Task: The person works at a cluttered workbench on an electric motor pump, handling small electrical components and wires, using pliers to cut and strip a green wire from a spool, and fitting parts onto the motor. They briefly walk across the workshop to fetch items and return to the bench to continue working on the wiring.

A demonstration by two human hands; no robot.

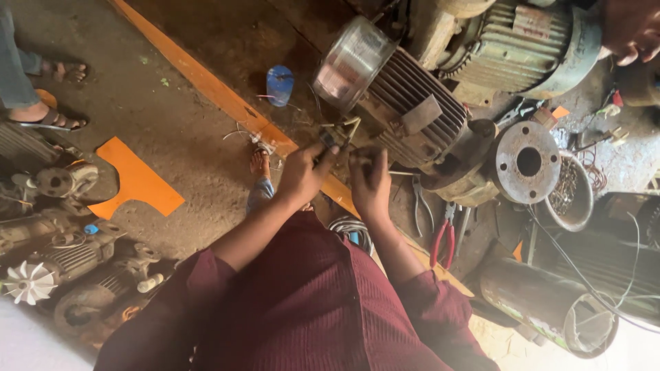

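A grey electric motor (412, 103) with a ribbed casing and a shiny fan cover (350, 62) lies on the floor in front of me. Thin wire leads (347, 127) stick out of its side. My left hand (302, 175) is closed around a small dark piece at the ends of those leads. My right hand (368, 182) is right beside it, fingers curled and pinching a thin wire close to the casing. Both forearms reach out from maroon sleeves. What lies under my fingers is hidden.
Red-handled pliers (443, 240) lie right of my hands, near a round flange (528, 161) and a bowl of scrap (574, 206). A green motor (522, 41) and another person's hand (632, 34) are behind. Small motors (69, 261) crowd the left; sandalled feet (51, 120) stand there.
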